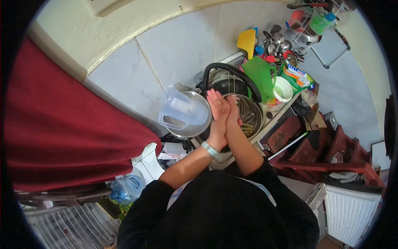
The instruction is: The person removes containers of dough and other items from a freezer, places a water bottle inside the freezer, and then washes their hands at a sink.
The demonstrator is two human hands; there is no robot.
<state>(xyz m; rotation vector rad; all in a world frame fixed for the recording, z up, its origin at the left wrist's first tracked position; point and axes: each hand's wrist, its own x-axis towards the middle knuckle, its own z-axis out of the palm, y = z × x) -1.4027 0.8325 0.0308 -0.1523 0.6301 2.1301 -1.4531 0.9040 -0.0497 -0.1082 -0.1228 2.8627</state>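
Observation:
My left hand (pixel 218 104), with a pale band on its wrist, and my right hand (pixel 234 109) are pressed together over the sink, fingers stretched out. Neither visibly holds anything. Just beyond them arches a black curved faucet spout (pixel 232 66). Below and to the right of the hands sits a round metal basin (pixel 258 118) with a whisk-like wire utensil and a yellowish-green item in it. To the left, a translucent plastic jug (pixel 185 108) lies on a round metal pan (pixel 188 133). Where the palms meet is partly hidden.
A green pitcher (pixel 258 74), a white tub (pixel 283 89) and a green-and-white packet (pixel 297 76) stand on the right. Several ladles and spoons (pixel 277 41) cluster behind. A red curtain (pixel 70 124) hangs at left, above a blue water bottle (pixel 126 190). Reddish shelving (pixel 331 167) stands right.

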